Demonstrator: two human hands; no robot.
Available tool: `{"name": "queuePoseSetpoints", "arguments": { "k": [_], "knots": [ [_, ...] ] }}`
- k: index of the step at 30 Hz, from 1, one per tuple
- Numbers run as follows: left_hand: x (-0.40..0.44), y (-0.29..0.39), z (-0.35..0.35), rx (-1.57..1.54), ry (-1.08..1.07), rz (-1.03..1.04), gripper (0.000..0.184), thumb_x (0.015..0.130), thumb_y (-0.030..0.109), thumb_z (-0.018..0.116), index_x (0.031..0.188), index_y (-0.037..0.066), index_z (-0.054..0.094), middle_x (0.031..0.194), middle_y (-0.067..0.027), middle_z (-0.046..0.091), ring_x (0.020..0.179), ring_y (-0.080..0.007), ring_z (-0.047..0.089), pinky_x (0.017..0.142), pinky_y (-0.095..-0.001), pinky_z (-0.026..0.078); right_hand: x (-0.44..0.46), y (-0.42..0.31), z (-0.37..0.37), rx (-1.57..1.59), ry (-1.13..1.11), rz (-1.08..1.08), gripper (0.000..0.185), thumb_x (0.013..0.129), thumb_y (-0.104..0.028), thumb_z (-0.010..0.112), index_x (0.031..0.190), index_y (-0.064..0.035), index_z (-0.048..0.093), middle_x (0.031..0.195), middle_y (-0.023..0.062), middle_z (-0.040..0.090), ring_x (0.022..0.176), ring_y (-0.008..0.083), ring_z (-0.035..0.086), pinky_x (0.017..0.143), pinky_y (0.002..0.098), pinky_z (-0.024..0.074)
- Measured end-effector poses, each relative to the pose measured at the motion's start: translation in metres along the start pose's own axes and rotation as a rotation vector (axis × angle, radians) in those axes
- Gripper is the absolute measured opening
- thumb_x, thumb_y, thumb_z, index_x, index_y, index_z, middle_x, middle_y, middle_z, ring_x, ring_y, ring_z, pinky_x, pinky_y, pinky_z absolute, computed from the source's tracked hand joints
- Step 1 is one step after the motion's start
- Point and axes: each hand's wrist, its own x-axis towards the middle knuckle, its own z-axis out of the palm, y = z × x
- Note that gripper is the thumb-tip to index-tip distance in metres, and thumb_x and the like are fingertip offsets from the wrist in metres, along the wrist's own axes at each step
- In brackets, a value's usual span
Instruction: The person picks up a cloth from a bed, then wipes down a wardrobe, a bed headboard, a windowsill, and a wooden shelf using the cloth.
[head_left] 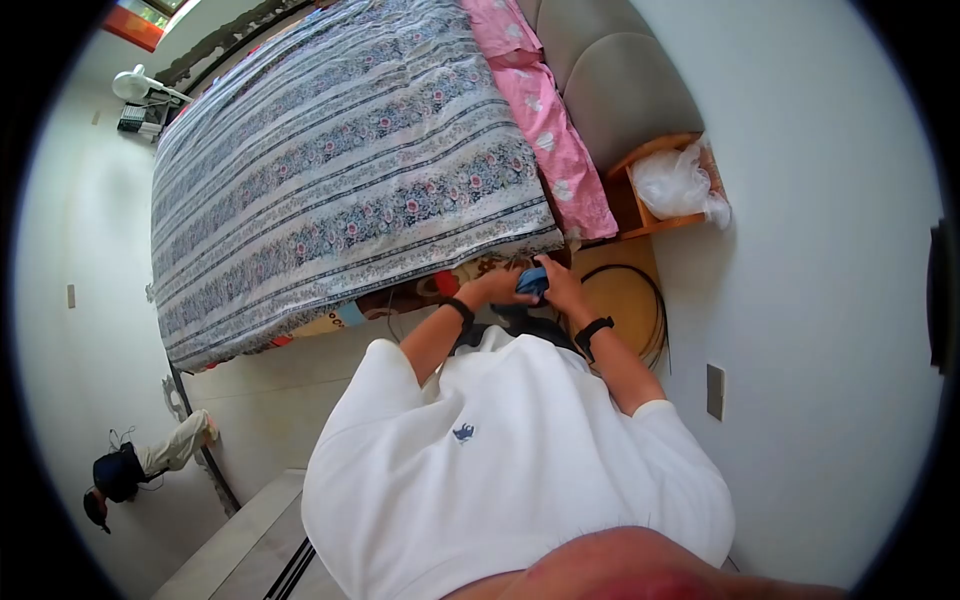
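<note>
A small bundle of blue cloth (533, 282) is between my hands, near the edge of the bed by the headboard. My left hand (497, 286) is closed on the bundle's left side. From the other side, my right hand (561, 284) grips it with bent fingers. Just beyond both hands hangs the bed's striped floral sheet (370, 180), with a brown and red patterned cloth below its edge. Each wrist wears a black band. The bundle is too small to tell what kind of cloth item it is.
A pink pillow (555, 150) lies against the grey headboard (630, 90). A wooden nightstand (640, 225) holds a white plastic bag (672, 183). Coiled black cable (655, 290) is beside my right arm. Another person (150, 462) is at the far left. A white fan (132, 85) stands beyond the bed.
</note>
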Motion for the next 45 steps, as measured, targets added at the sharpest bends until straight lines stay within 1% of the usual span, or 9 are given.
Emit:
{"name": "queuePoseSetpoints", "arguments": {
  "k": [9, 15, 17, 26, 32, 36, 38, 43, 45],
  "knots": [
    [-0.140, -0.031, 0.093, -0.057, 0.390, -0.176, 0.060, 0.074, 0.046, 0.074, 0.121, 0.013, 0.055, 0.116, -0.0179, 0.058, 0.103, -0.0369, 0.058, 0.087, -0.0437, 0.047, -0.039, -0.009, 0.108, -0.044, -0.438, -0.077, 0.044, 0.070, -0.007, 0.060, 0.114, -0.0039, 0.057, 0.107, 0.0215, 0.063, 0.102, 0.0400, 0.058, 0.085, 0.0470, 0.0478],
    [-0.176, -0.044, 0.103, -0.845, 0.840, -0.076, 0.083, 0.077, 0.036, 0.077, 0.141, 0.007, 0.032, 0.123, -0.0203, 0.051, 0.110, -0.0269, 0.053, 0.092, -0.0391, 0.045, -0.028, -0.070, 0.116, 0.296, -0.417, -0.288, 0.037, 0.074, -0.010, 0.060, 0.110, -0.0077, 0.060, 0.101, 0.0210, 0.064, 0.097, 0.0391, 0.060, 0.082, 0.0461, 0.0479],
    [-0.178, -0.052, 0.100, -0.677, 0.873, 0.194, 0.077, 0.080, 0.028, 0.074, 0.142, 0.009, 0.032, 0.124, -0.0149, 0.050, 0.110, -0.0230, 0.052, 0.092, -0.0358, 0.043, -0.020, -0.072, 0.131, -0.015, -0.272, -0.392, 0.033, 0.074, -0.014, 0.063, 0.106, -0.0087, 0.061, 0.100, 0.0186, 0.065, 0.095, 0.0385, 0.061, 0.079, 0.0458, 0.0489],
    [-0.249, -0.071, 0.068, -0.929, 0.816, -0.342, 0.086, 0.071, -0.006, 0.048, 0.149, 0.021, 0.024, 0.123, -0.0187, 0.054, 0.102, -0.0258, 0.058, 0.075, -0.0301, 0.046, 0.026, -0.091, 0.109, -0.914, -0.361, -0.141, 0.032, 0.078, -0.024, 0.065, 0.106, -0.0099, 0.062, 0.099, 0.0133, 0.064, 0.094, 0.0344, 0.060, 0.085, 0.0528, 0.0447],
    [-0.262, -0.204, 0.070, -0.947, 1.125, -0.528, 0.063, 0.083, 0.013, 0.050, 0.143, 0.003, 0.033, 0.136, -0.0217, 0.046, 0.125, -0.0257, 0.045, 0.085, -0.0322, 0.047, 0.084, -0.040, 0.104, -1.044, -0.179, -0.134, 0.036, 0.077, -0.029, 0.066, 0.109, -0.0105, 0.063, 0.102, 0.0141, 0.062, 0.098, 0.0328, 0.059, 0.087, 0.0541, 0.0426],
    [-0.278, -0.191, 0.020, -1.527, 1.097, -0.747, 0.062, 0.094, 0.055, 0.040, 0.115, 0.001, 0.060, 0.101, -0.0143, 0.066, 0.088, -0.0240, 0.066, 0.078, -0.0374, 0.054, 0.110, 0.011, 0.101, -0.623, -0.223, 0.247, 0.055, 0.074, -0.037, 0.066, 0.115, -0.0008, 0.058, 0.119, 0.0209, 0.055, 0.108, 0.0396, 0.053, 0.098, 0.0548, 0.0381],
    [-0.257, -0.228, 0.040, -1.583, 1.075, -0.794, 0.059, 0.095, 0.053, 0.038, 0.113, 0.002, 0.061, 0.099, -0.0139, 0.066, 0.086, -0.0247, 0.066, 0.077, -0.0372, 0.054, 0.115, 0.071, 0.132, -0.625, 0.371, 0.437, 0.067, 0.071, -0.039, 0.069, 0.118, 0.0060, 0.051, 0.125, 0.0313, 0.047, 0.113, 0.0411, 0.051, 0.097, 0.0476, 0.0408],
    [-0.232, -0.243, 0.031, -1.986, 0.656, -0.950, 0.043, 0.100, 0.038, 0.036, 0.102, 0.004, 0.063, 0.095, -0.0094, 0.068, 0.078, -0.0212, 0.066, 0.071, -0.0352, 0.056, 0.123, 0.113, 0.099, 0.568, -0.006, 1.151, 0.090, 0.081, -0.048, 0.066, 0.144, -0.0040, 0.021, 0.134, 0.0174, 0.045, 0.112, 0.0393, 0.051, 0.084, 0.0499, 0.0470],
    [-0.218, -0.261, 0.034, -2.069, 0.645, -0.948, 0.040, 0.100, 0.035, 0.037, 0.102, 0.004, 0.063, 0.094, -0.0089, 0.068, 0.077, -0.0204, 0.066, 0.069, -0.0351, 0.056, 0.121, 0.132, 0.110, 0.392, -0.001, 1.088, 0.088, 0.084, -0.052, 0.061, 0.148, -0.0110, 0.016, 0.138, 0.0173, 0.041, 0.119, 0.0392, 0.047, 0.084, 0.0508, 0.0468]
  ]
}}
